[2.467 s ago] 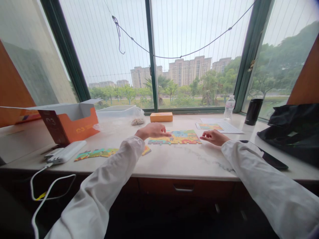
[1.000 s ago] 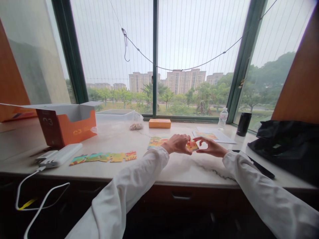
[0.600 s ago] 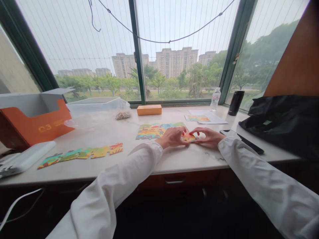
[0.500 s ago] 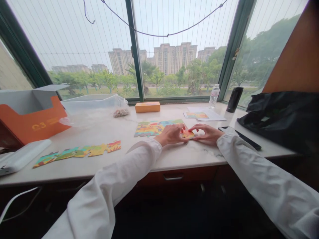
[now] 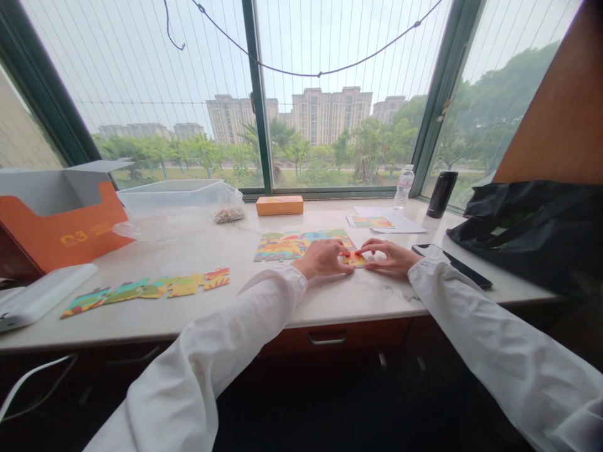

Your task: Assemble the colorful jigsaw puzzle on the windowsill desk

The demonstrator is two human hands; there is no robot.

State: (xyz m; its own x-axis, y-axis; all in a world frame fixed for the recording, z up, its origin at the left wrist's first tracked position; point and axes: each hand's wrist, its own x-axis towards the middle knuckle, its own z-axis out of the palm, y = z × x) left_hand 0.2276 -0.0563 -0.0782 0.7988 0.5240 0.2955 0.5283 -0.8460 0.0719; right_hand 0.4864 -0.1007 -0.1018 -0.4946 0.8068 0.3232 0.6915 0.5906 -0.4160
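Observation:
A partly joined jigsaw puzzle [image 5: 277, 245] lies flat on the white table, brightly coloured. At its right end, a red and yellow puzzle piece [image 5: 354, 258] sits between my two hands. My left hand [image 5: 325, 258] curls around the piece's left side, with thumb and fingers on it. From the right, my right hand [image 5: 389, 256] grips the same piece between fingertips and thumb. The left fingers hide part of the puzzle's edge. To the left, a separate strip of joined puzzle pieces [image 5: 146, 289] rests near the front edge.
Behind the puzzle are an orange box [image 5: 279, 205], a picture card [image 5: 372, 222], a water bottle [image 5: 403, 188] and a black flask [image 5: 443, 194]. A phone [image 5: 464, 269] lies by my right wrist. At left stand an open orange carton [image 5: 61, 226] and a clear plastic tub [image 5: 169, 198].
Both hands stay at the piece, with fingertips shifted slightly and the piece now lying closer against the puzzle's right end. The camera view has tilted a little.

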